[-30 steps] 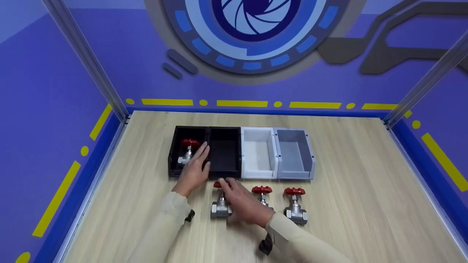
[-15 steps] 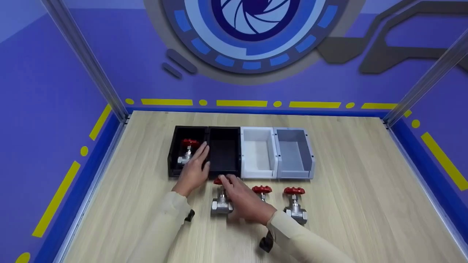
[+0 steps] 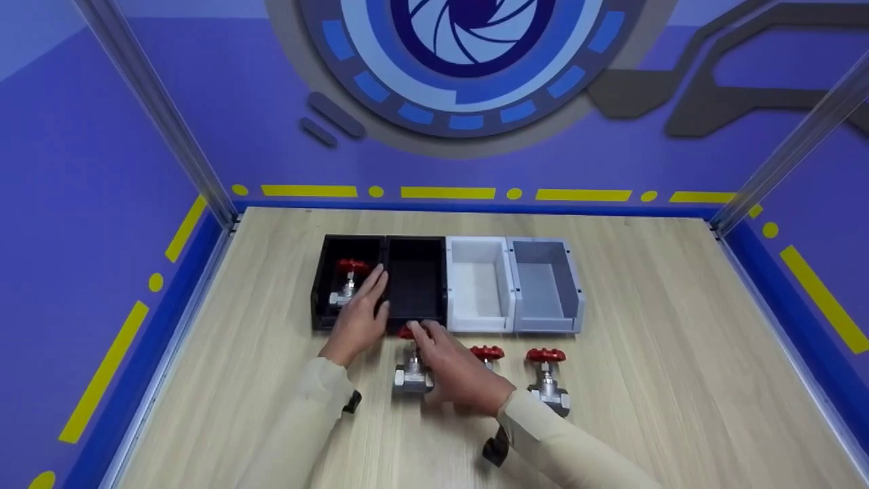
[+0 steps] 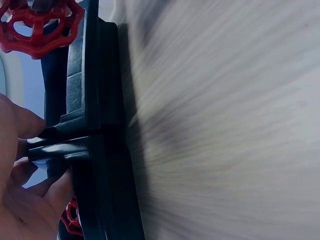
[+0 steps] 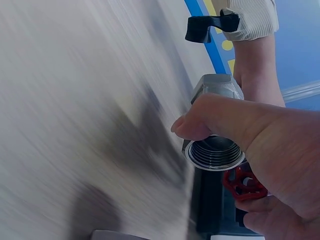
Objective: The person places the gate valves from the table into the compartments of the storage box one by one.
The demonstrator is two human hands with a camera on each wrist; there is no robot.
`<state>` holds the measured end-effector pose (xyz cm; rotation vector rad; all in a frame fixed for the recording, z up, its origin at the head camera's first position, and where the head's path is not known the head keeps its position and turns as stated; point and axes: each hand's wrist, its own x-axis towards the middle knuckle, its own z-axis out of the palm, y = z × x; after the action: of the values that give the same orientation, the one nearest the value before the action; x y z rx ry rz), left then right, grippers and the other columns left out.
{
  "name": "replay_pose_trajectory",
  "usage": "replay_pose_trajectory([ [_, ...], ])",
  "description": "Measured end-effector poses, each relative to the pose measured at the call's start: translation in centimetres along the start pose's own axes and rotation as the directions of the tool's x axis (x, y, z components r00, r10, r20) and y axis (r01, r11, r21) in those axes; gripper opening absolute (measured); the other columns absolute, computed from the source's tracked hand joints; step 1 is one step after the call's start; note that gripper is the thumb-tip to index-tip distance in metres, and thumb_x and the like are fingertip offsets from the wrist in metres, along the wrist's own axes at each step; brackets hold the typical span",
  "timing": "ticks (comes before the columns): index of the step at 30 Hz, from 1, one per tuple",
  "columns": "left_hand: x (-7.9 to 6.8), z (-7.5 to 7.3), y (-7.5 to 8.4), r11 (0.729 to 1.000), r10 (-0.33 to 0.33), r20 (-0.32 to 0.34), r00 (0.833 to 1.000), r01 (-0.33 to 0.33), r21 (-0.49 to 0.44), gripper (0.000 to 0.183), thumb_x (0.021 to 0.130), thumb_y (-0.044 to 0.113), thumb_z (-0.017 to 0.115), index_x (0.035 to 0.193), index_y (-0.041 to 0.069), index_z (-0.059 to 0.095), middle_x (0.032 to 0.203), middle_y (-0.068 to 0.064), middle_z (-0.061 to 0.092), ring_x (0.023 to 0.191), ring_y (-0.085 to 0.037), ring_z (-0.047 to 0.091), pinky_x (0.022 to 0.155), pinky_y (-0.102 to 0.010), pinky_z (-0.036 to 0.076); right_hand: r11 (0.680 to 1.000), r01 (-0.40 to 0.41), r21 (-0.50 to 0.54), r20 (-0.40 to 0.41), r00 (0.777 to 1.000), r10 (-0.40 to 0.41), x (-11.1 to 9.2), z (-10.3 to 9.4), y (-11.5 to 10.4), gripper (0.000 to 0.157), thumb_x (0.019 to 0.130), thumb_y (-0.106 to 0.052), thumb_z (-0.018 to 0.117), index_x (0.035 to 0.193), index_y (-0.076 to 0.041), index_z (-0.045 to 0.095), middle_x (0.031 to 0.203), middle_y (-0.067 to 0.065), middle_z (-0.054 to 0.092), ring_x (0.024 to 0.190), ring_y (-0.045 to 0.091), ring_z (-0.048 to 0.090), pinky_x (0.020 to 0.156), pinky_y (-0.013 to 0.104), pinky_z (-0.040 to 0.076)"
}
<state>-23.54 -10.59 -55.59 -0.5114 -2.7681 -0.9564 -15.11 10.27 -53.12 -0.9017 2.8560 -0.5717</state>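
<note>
My left hand [image 3: 358, 319] lies over the adjoining walls of the two black bins, and its thumb and fingers pinch those walls in the left wrist view. In the left black bin [image 3: 318, 299] lies a gate valve [image 3: 347, 288] with a red handwheel. My right hand [image 3: 458, 367] grips another gate valve [image 5: 215, 152], thumb across the steel body and fingers by the red handwheel [image 5: 244, 183]. That valve stands upright just in front of the second black bin [image 3: 417, 282]. Whether it touches the table is unclear.
A white bin [image 3: 478, 324] and a grey bin [image 3: 548, 324] continue the row to the right. Two more gate valves stand on the wooden table [image 3: 665, 353]: one partly behind my right hand with its handwheel [image 3: 487, 352] showing, one farther right [image 3: 548, 387].
My right hand and its gate valve have shifted slightly forward, nearer the second black bin. My left hand keeps its place on the bin walls.
</note>
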Motion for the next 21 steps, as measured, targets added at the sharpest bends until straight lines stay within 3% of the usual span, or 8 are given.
replay_pose_trajectory([
  [13,0.0,0.1,-0.1,0.999,0.036,-0.033,0.999,-0.036,0.005,0.054,0.095,0.012,0.058,0.146,0.006,0.042,0.157,-0.005,0.035,0.133,-0.026,0.048,0.1,-0.046,0.047,1.0,0.013,-0.022,-0.031,0.999,-0.014,0.7,-0.4,0.6,0.122,0.058,-0.026,0.093,0.154,-0.01,0.019,0.148,0.022,0.035,0.132,0.036,0.046,0.106,0.042,0.044],
  [21,0.0,0.1,0.0,1.0,0.008,-0.012,1.0,-0.008,0.003,0.055,0.096,0.014,0.056,0.148,0.01,0.039,0.158,-0.002,0.033,0.135,-0.025,0.046,0.102,-0.045,0.045,1.0,0.019,-0.011,-0.049,0.999,-0.019,1.1,-0.5,1.0,0.123,0.058,-0.026,0.092,0.154,-0.012,0.018,0.148,0.02,0.034,0.129,0.033,0.048,0.104,0.041,0.046],
])
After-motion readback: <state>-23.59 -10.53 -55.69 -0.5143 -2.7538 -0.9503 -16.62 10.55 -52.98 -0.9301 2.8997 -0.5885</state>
